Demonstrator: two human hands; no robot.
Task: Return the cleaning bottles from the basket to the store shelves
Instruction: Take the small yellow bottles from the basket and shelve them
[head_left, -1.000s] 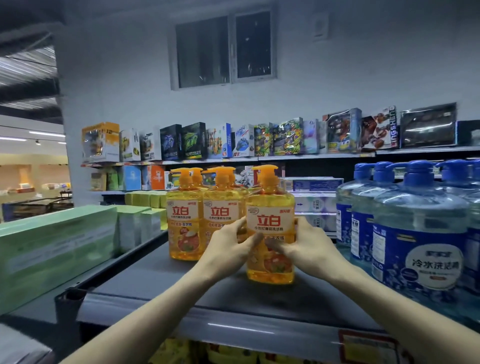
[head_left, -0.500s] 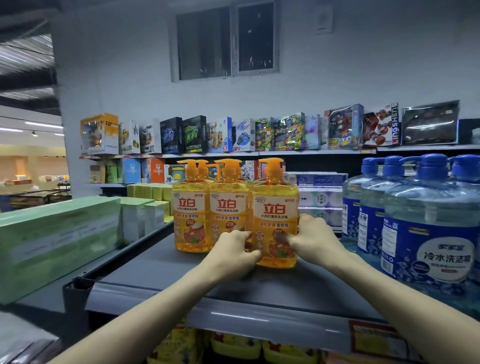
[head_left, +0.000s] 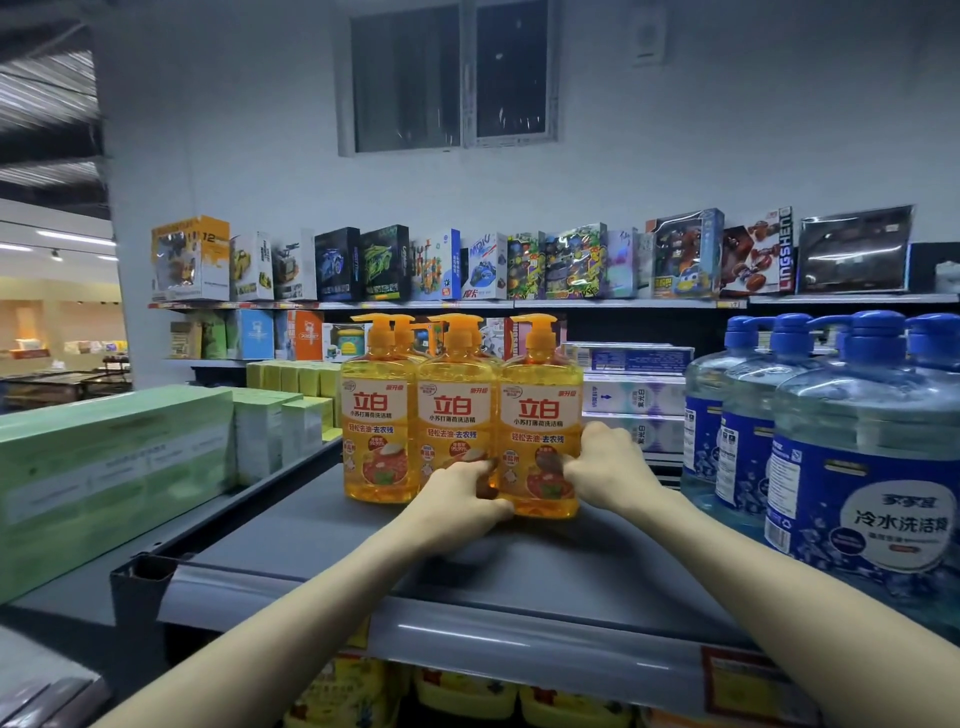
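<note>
Two bare forearms are seen reaching forward from the bottom of the view, over the grey front lip of a shelf (head_left: 322, 551). Below the lip, yellow packs are glimpsed, too cut off to be named.

Midway back on the shelf, an orange bottle (head_left: 540, 410) with a pump top is stood upright and is gripped low down from both sides. The left hand (head_left: 457, 499) is curled round its lower left edge, and the right hand (head_left: 608, 467) is curled round its lower right, thumb laid across the label. The bottle is placed at the right end of a row, close against its neighbours (head_left: 457, 410); contact cannot be confirmed.

The bottle looks full, so it is judged fairly heavy for its size. Its plastic is smooth and glossy — likely slippery — and the walls may give a little when squeezed. It is best held by the body, as here, not by the thin pump neck.

To the right, blue jugs (head_left: 862, 467) are lined up; to the left, green boxes (head_left: 104, 467) are stacked. Further back, toy boxes (head_left: 571, 260) are ranged along a high shelf under a dark window (head_left: 452, 78). No basket is in view.
</note>
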